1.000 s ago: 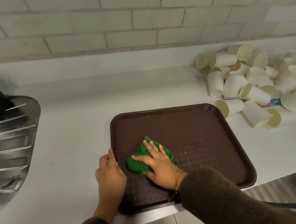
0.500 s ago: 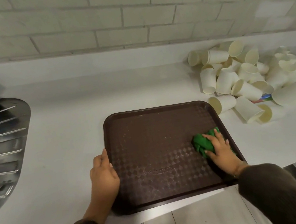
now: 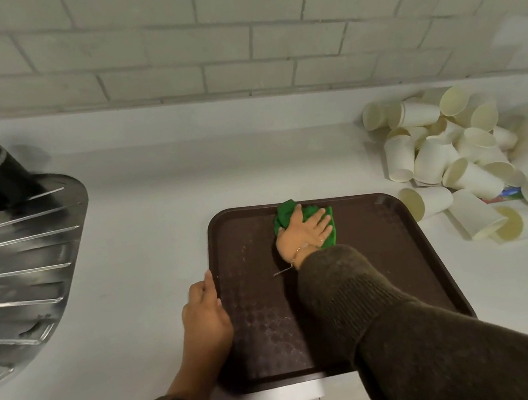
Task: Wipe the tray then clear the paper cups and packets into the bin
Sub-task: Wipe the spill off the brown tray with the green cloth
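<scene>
**While the cloth works the far rim, the cups wait to the right**

As the right hand (image 3: 304, 231) presses flat, fingers spread, on the green cloth (image 3: 287, 211) at the far edge of the brown tray (image 3: 384, 250), the left hand (image 3: 205, 316) lies straight-fingered against the tray's left rim, steadying it and gripping nothing. The tray sits at the near edge of the white counter (image 3: 143, 253), and its long axis appears to run left to right. Wiping looks unfinished. The paper cups (image 3: 432, 156) lie heaped just beyond the tray's right side, a coloured packet (image 3: 510, 193) among them. They are nearer the right hand, so that hand seems the natural one to clear them. No bin is in view.
</scene>
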Available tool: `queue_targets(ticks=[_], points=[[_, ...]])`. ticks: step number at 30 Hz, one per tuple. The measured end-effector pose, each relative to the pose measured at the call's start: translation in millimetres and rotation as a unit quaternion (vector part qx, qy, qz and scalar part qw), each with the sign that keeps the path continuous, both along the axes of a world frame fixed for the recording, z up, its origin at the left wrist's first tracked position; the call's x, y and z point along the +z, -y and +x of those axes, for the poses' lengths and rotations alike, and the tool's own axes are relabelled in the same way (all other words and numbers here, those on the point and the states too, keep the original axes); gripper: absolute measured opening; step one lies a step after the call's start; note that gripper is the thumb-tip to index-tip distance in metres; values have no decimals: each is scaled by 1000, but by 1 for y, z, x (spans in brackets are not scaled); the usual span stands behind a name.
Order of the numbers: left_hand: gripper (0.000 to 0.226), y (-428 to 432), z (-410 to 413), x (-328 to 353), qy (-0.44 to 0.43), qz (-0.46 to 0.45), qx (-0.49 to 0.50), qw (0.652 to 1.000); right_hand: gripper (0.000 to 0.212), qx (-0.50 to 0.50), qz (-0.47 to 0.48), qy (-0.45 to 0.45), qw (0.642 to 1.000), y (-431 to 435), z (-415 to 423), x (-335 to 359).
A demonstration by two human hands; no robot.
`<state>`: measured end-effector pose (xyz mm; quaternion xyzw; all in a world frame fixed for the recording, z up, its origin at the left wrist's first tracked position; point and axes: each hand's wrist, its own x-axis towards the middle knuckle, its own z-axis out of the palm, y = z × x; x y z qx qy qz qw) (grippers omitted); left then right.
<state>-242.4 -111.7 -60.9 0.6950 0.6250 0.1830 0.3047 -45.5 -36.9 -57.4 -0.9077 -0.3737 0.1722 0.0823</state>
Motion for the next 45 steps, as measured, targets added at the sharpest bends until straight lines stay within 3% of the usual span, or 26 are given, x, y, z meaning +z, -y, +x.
queue_targets(ticks=[8,16,21,23,27,33,37,45], points=[[54,-4,-2,-3,-3,20,-1,1000,59,193,37,-50,979,-6,-63,-1],[54,-4,-6,-9,13,72,36,997,60,451,78,-142,877,60,-47,7],[50,-3,-8,-9,1,61,43,997,59,503,53,-228,832,130,-13,14],[48,-2,-8,-9,-4,58,40,997,56,492,38,-251,833,152,8,16],[44,2,-5,-10,-1,37,34,999,58,420,31,-260,869,185,58,16],[45,1,-7,-13,-19,28,21,999,77,305,59,-207,928,214,123,9],[45,3,-5,-9,-34,22,21,999,69,241,93,-151,954,216,139,16],[50,-18,-6,3,-61,30,36,997,51,165,228,-205,937,144,97,47]])
